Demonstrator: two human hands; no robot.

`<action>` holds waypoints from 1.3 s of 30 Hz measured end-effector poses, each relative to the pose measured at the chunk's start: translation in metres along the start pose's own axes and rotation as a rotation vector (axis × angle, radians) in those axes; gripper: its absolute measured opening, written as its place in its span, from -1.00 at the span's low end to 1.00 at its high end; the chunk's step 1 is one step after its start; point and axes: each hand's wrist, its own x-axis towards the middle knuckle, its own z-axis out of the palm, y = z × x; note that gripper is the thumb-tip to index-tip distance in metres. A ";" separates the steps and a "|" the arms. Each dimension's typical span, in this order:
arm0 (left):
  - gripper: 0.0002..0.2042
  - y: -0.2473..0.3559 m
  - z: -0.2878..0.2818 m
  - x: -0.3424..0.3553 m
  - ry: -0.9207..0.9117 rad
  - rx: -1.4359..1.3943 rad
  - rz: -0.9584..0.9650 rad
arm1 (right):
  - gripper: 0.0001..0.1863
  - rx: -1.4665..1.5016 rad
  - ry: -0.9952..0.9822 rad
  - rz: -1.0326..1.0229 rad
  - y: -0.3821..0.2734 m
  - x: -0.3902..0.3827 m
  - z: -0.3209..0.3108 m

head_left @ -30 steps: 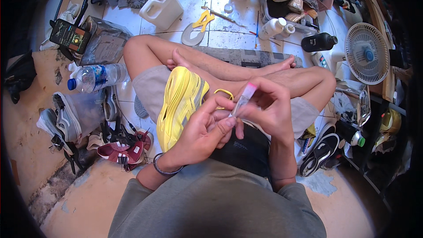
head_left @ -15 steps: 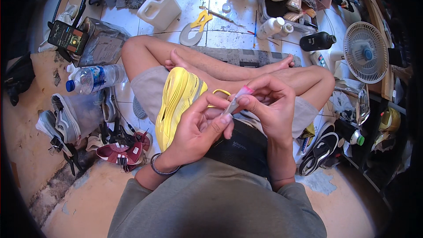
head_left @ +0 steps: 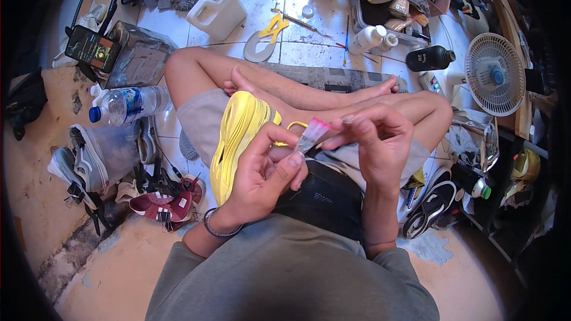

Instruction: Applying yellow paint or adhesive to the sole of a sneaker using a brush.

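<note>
Between the thumb and fingers of my left hand (head_left: 264,172) is a small clear plastic packet (head_left: 310,135) with a pink upper edge, held tilted over my lap. What is inside it is too small to make out. My right hand (head_left: 383,142) is just right of the packet, its fingers loosely bent and apart. The fingertips come close to the pink edge; whether they touch it I cannot tell. A yellow sneaker (head_left: 235,142) rests on its side in my lap, left of the packet and partly behind my left hand.
Ahead on the tiles are a white jug (head_left: 217,12), a yellow cutter (head_left: 275,27), a grey tape roll (head_left: 259,46) and white bottles (head_left: 367,40). A fan (head_left: 495,74) stands right. Left are a water bottle (head_left: 128,106), grey sneakers (head_left: 89,157) and maroon shoes (head_left: 169,202).
My right hand has let go of the packet and drawn slightly away to the right. The packet, still in my left hand, now shows more of its face and pink edge.
</note>
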 end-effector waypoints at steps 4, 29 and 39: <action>-0.83 -0.001 -0.009 -0.001 -0.030 -0.027 0.013 | -0.64 -0.098 0.008 0.034 -0.009 0.000 -0.003; -0.78 0.009 -0.010 0.028 0.337 0.506 0.455 | -0.54 -0.025 -0.305 0.155 -0.011 -0.009 0.013; -0.87 0.003 -0.019 0.030 0.305 0.619 0.555 | -0.35 -0.107 -0.281 0.175 -0.012 -0.010 0.015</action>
